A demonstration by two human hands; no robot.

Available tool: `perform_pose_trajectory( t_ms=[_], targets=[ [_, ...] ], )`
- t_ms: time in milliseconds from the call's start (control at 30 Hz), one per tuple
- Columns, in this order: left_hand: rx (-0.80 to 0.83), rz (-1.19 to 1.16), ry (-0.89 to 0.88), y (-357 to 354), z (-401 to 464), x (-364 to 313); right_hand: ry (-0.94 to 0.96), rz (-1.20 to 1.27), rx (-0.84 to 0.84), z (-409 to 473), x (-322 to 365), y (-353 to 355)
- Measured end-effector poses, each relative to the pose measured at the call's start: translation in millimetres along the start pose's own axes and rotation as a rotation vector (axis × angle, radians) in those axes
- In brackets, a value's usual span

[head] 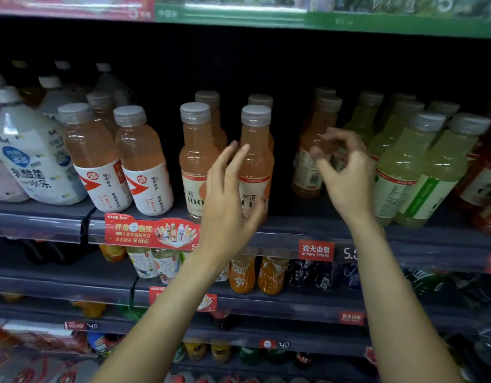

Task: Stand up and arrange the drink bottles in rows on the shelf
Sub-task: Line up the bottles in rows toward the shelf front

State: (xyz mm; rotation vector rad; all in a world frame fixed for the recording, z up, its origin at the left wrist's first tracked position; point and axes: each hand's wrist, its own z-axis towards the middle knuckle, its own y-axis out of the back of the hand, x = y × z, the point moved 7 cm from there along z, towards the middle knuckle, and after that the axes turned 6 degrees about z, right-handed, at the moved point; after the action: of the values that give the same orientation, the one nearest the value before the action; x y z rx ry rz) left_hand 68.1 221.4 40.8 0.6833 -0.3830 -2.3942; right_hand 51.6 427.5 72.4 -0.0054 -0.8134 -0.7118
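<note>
— Where were the bottles?

— Upright on the shelf (294, 230), in rows running back from its front edge. Two peach bottles stood at the front near the middle: one (196, 158) on the left, the other (256, 161) just beside it on the right, each with another behind. Further right, set back from the edge, stood a darker orange bottle (312, 150). Toward the right end stood the green bottles (404, 167), several deep.

— And the hands?

— The left hand (229, 194) was raised in front of the two peach bottles, fingers straight and spread, holding nothing. Whether it touched the right one, I couldn't tell. The right hand (346, 172) was up between the orange bottle and the green ones, fingers loosely curled and blurred; it gripped nothing that I could see.

— What else was on that shelf?

— Toward the left end, two pink bottles (117, 161) with white labels leaned left at the front edge, and beside them a big white bottle (31, 161), also tilted. A red promo tag (150, 232) hung on the front edge below them, and a red brand tag (316, 250) further right. Lower shelves (266, 302) held more drinks.
</note>
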Motion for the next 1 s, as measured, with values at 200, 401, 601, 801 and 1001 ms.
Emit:
perform_pose_trajectory(
  t_ms=[200, 401, 601, 801, 1001],
  targets=[
    [0.074, 0.020, 0.133, -28, 1, 11, -0.208, -0.141, 0.050, 19, -44, 14],
    [0.117, 0.001, 0.204, -36, -1, 17, -0.309, -0.181, 0.206, 34, -58, -15],
    [0.122, -0.008, 0.211, -33, 0, 15, -0.337, -0.384, 0.210, 27, -58, -11],
    [0.116, -0.007, 0.207, -34, -1, 16, -0.395, 0.084, 0.438, 14, -44, -14],
    [0.156, -0.006, 0.179, -35, -11, 15, -0.408, 0.010, 0.385, 1, -33, -7]
  ],
)
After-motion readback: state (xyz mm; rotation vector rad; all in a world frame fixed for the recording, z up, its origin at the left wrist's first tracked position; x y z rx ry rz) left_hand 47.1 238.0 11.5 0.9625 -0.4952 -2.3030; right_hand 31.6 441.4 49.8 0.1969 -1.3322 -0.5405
